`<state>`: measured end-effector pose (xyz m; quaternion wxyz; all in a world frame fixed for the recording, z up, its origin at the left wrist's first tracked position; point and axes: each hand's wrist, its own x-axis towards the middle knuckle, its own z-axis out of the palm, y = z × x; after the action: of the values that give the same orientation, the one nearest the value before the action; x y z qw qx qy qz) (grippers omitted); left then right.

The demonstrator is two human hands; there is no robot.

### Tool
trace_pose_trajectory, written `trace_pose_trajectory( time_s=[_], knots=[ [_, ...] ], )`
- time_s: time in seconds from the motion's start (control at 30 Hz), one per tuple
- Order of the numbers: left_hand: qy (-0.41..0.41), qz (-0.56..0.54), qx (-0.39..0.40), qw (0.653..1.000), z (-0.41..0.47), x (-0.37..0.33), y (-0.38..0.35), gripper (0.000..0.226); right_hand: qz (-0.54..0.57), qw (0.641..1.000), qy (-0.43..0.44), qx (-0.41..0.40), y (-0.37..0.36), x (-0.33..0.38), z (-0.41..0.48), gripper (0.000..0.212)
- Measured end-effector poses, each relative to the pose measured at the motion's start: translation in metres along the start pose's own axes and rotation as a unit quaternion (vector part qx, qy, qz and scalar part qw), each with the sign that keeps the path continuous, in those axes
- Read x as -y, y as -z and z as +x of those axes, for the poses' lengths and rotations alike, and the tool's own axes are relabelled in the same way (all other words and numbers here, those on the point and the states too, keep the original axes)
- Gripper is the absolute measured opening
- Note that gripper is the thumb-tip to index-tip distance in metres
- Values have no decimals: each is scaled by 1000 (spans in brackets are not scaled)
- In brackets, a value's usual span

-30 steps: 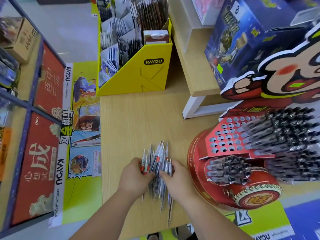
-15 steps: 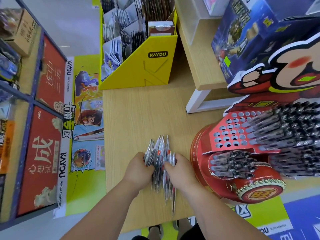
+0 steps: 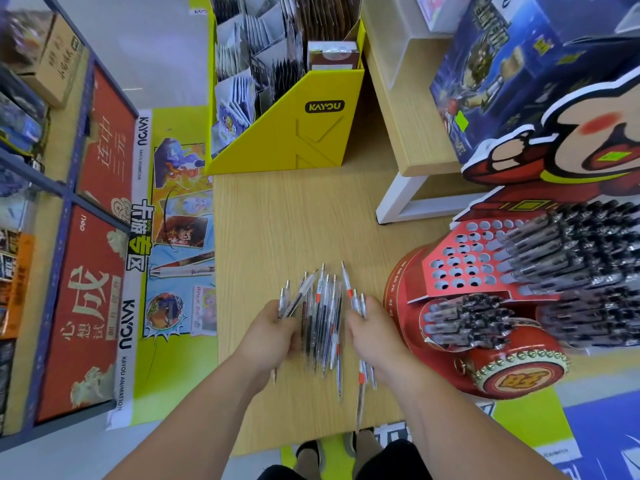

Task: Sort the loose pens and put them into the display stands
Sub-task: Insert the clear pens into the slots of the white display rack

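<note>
There, clear red-banded pens (image 3: 323, 317) lay fanned on the wooden table (image 3: 294, 220) beside a red display stand (image 3: 450, 268); left hand (image 3: 273, 332) and right hand (image 3: 374, 336) each curled round a few.

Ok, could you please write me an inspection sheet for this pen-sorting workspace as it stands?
Surface: wooden tabletop, pale grain.
Job's things: loose pens in a fanned pile near the front edge; red drum display stand to the right, partly filled with black pens, many holes unfilled.
Clutter: yellow KAYOU card box at the far edge, stuffed with card packs.
Grippers: left hand and right hand each grip pens at the pile's sides.
Cables: nothing seen.
Surroundings: raised wooden shelf carrying a blue box; red-fronted shelving on the left.
</note>
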<state>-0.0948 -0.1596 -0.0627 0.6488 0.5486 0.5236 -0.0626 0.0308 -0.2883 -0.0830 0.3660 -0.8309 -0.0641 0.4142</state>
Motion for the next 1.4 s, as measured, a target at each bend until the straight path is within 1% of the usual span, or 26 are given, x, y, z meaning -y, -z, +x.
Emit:
trace_pose_trajectory(
  time_s=[0.07, 0.13, 0.17, 0.27, 0.3, 0.37, 0.43, 0.5, 0.57, 0.6, 0.7, 0.8, 0.83, 0.87, 0.93, 1.0, 1.03, 1.17, 1.2, 1.27, 1.33, 1.4],
  knots=[
    [1, -20, -12, 1000, -3, 1, 2, 23, 6, 1000, 10, -17, 4, 2, -1, 11],
    [5, -38, -19, 999, -7, 1, 4, 15, 20, 999, 21, -31, 6, 5, 0, 7],
    [5, -46, -19, 999, -9, 2, 5, 13, 26, 999, 25, -39, 7, 10, 0, 10],
    [-1, -68, -16, 998, -8, 4, 8, 12, 45, 996, 45, -56, 8, 26, 4, 36],
    [-2, -67, -17, 998, -7, 4, 8, 11, 62, 995, 54, -61, 7, 34, 7, 36],
    [-4, -55, -27, 998, -4, 5, 11, 12, 87, 991, 80, -69, 5, 46, 17, 17],
    [-8, -45, -36, 998, 0, 8, 14, 15, 93, 988, 98, -69, 4, 55, 28, 10],
    [-7, -45, -33, 998, 2, 14, 16, 18, 108, 989, 93, -47, 1, 57, 39, 9],
    [-3, -46, -24, 999, 1, 18, 16, 24, 131, 989, 71, -21, 1, 57, 42, 6],
    [0, -49, -19, 999, 0, 19, 16, 27, 141, 988, 63, -16, 1, 57, 43, 8],
    [11, -72, -15, 997, -1, 19, 17, 35, 140, 987, 69, -35, 2, 59, 41, 11],
    [8, -113, -6, 994, -1, 17, 21, 35, 140, 983, 98, -67, 7, 69, 31, 11],
    [3, -127, -1, 992, -3, 17, 22, 35, 151, 981, 102, -67, 9, 72, 26, 12],
    [-6, -142, 6, 990, -6, 15, 23, 35, 166, 980, 98, -52, 10, 75, 18, 12],
    [-30, -171, 30, 984, -13, 12, 21, 37, 178, 981, 69, 19, 7, 77, 1, 8],
    [-54, -187, 67, 979, -22, 7, 18, 38, 150, 985, 36, 78, 1, 76, -18, 9],
    [-66, -181, 86, 977, -28, 4, 15, 39, 145, 985, 28, 94, -1, 78, -27, 12],
    [-101, -118, 149, 977, -47, -11, 10, 50, 170, 978, 38, 112, -2, 89, -51, 18],
    [-105, -109, 161, 975, -50, -15, 9, 51, 165, 978, 50, 114, -2, 92, -55, 20],
    [-95, -111, 173, 974, -55, -23, 9, 52, 135, 981, 81, 113, -2, 96, -64, 17],
    [-82, -123, 160, 976, -58, -29, 7, 42, 91, 986, 103, 98, -3, 96, -68, 17],
    [-79, -142, 140, 977, -59, -31, 5, 25, 87, 988, 95, 88, -2, 95, -72, 22]
  ],
)
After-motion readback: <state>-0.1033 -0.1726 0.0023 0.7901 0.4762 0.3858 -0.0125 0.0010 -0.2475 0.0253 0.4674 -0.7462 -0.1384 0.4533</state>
